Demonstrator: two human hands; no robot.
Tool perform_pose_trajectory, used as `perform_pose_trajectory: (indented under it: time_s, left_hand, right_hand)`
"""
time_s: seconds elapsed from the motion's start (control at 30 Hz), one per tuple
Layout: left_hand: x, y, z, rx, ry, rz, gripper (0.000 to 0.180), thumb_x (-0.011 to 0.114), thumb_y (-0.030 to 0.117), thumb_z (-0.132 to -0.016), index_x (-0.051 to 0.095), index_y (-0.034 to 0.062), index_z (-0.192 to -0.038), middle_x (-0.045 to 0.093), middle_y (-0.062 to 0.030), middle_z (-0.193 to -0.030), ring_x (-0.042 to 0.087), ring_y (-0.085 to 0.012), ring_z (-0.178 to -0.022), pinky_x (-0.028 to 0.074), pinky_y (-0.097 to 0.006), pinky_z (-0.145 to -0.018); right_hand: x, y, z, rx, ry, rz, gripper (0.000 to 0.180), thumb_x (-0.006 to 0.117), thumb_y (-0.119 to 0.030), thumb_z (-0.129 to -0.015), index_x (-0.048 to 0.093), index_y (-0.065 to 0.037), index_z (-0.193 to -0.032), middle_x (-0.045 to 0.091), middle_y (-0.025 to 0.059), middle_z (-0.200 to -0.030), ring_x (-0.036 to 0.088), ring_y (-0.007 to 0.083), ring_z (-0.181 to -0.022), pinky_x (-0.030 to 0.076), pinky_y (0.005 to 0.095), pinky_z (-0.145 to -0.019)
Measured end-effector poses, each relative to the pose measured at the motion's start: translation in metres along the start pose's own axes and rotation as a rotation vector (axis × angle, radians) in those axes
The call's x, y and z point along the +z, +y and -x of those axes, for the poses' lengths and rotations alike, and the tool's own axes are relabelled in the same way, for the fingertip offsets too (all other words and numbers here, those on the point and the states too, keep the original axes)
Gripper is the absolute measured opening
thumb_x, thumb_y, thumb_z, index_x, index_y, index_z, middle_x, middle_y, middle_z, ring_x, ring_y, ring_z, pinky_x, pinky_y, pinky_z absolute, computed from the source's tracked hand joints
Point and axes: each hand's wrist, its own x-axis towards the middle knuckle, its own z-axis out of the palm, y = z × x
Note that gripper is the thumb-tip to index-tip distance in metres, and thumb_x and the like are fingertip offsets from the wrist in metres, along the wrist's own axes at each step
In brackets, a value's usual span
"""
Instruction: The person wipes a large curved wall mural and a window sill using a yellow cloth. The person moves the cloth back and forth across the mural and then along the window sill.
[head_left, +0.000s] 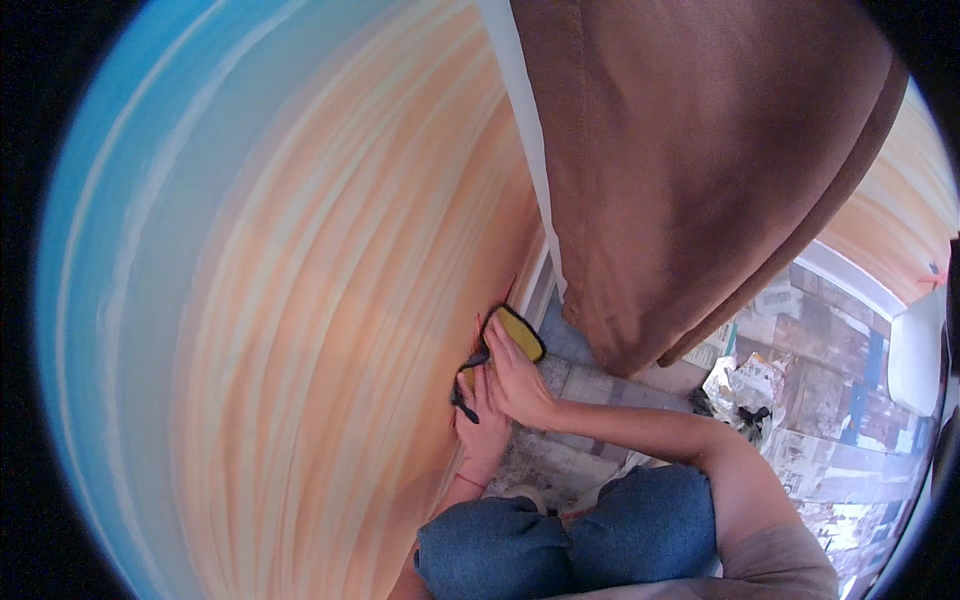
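A yellow cloth with a black edge [522,336] lies bunched against the lower part of the striped wall, just above the floor. My right hand [520,385] grips it, the fingers running up along its yellow face. Close beside, on the left, my left hand [483,412] holds the cloth's lower end, where a dark strip hangs past the fingers. Both hands almost touch each other. Parts of the cloth under my fingers are hidden.
The wall [330,330] carries orange, cream and blue wavy bands. A large brown fabric-covered piece [700,150] rises on the right, close to my hands. Crumpled wrappings [748,390] lie on the plank-patterned floor [590,390]. My bent knees in blue jeans [640,520] are just below.
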Motion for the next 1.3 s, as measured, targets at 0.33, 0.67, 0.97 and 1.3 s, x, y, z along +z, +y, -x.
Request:
perform_pose_trajectory:
  time_s: [0.33,0.67,0.97,1.3]
  left_hand:
    - [-0.132,-0.063,-0.054,-0.282,0.384,-0.211,0.06,0.054,0.049,-0.09,0.048,0.0157,-0.14,0.025,-0.0238,-0.152,0.002,-0.0624,-0.136,0.003,-0.07,-0.106]
    - [-0.304,-0.133,-0.048,-0.508,0.509,-0.302,0.066,0.063,0.041,-0.087,0.043,0.0122,-0.143,0.017,-0.0282,-0.153,-0.001,-0.0658,-0.134,0.005,-0.073,-0.104]
    - [-0.366,-0.182,0.018,-0.644,0.624,-0.468,0.088,0.052,0.054,-0.09,0.011,0.0082,-0.153,0.004,-0.0273,-0.156,-0.004,-0.0605,-0.137,0.003,-0.07,-0.106]
    - [-0.451,-0.222,0.084,-0.568,0.983,-0.482,0.094,0.06,0.041,-0.086,0.004,0.0031,-0.152,-0.005,-0.02,-0.158,-0.002,-0.041,-0.145,0.003,-0.049,-0.117]
  right_hand:
    - [-0.073,-0.11,-0.087,-0.566,0.071,-0.056,0.055,0.046,-0.007,-0.088,0.036,0.0,-0.141,0.029,0.0204,-0.152,0.029,0.0381,-0.14,0.026,0.0527,-0.112]
    - [-0.107,-0.258,-0.168,-1.043,0.304,-0.226,0.065,0.058,-0.005,-0.085,0.031,0.003,-0.143,0.03,0.0251,-0.15,0.032,0.0425,-0.138,0.029,0.0512,-0.11]
    - [-0.151,-0.375,-0.223,-1.326,0.725,-0.145,0.078,0.074,-0.024,-0.075,0.038,0.001,-0.14,0.039,0.023,-0.146,0.038,0.0414,-0.134,0.028,0.0542,-0.109]
    - [-0.217,-0.456,-0.27,-1.32,0.551,0.127,0.057,0.074,-0.046,-0.076,0.061,0.005,-0.095,0.062,0.0207,-0.088,0.06,0.0362,-0.09,0.042,0.0433,-0.092]
